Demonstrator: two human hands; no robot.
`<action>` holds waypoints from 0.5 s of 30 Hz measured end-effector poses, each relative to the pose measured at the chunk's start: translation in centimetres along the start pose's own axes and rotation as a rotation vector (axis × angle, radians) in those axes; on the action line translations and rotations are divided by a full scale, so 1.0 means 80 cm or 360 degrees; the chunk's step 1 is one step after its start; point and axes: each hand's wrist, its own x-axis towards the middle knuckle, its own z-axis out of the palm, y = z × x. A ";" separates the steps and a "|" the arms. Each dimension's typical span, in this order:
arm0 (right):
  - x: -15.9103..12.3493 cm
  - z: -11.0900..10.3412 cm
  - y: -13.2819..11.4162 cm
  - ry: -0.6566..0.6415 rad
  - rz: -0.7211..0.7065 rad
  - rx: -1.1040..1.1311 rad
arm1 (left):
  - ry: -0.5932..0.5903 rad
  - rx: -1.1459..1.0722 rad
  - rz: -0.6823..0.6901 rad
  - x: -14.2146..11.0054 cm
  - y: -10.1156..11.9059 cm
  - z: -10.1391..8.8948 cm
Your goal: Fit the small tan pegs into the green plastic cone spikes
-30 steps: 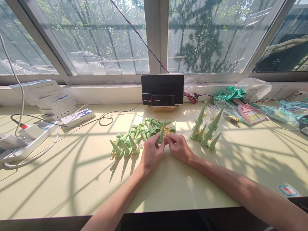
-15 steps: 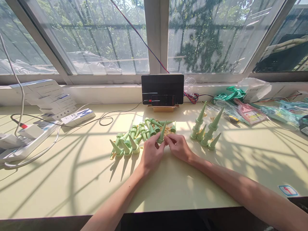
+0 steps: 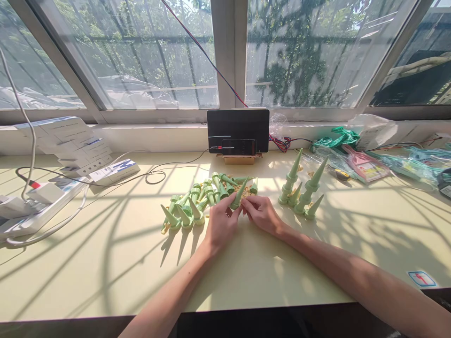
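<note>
My left hand (image 3: 222,223) is closed around the collar of a green plastic watering spike (image 3: 240,193), whose cone points up and leans right. My right hand (image 3: 261,214) meets it from the right, thumb and fingers pinched together at the side of the collar. What those fingertips hold is too small and covered to make out. Just beyond my hands lies a pile of green watering spikes (image 3: 208,191) with small yellow pieces (image 3: 248,191) among them. Three spikes (image 3: 184,218) stand point up left of my left hand. To the right stand several more spikes (image 3: 306,193), some stacked in towers.
A tablet (image 3: 238,126) and a phone (image 3: 238,147) lean on a cardboard stand (image 3: 239,160) at the back. White boxes (image 3: 66,145), a power strip (image 3: 38,206) and cables are at left. Plastic bags (image 3: 416,164), a pink packet (image 3: 367,165) and a yellow-black tool (image 3: 341,175) lie at right.
The held spike has tilted a little further to the right. Both hands stay nearly in place, with only slight finger movement.
</note>
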 end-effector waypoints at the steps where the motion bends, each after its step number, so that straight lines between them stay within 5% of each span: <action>1: 0.000 0.000 0.000 -0.0004 0.0000 -0.0001 | 0.0005 0.0000 -0.0003 0.000 0.000 0.000; 15: 0.001 0.002 0.002 0.0005 -0.0006 0.0030 | -0.0053 -0.0034 0.0025 0.001 0.009 0.000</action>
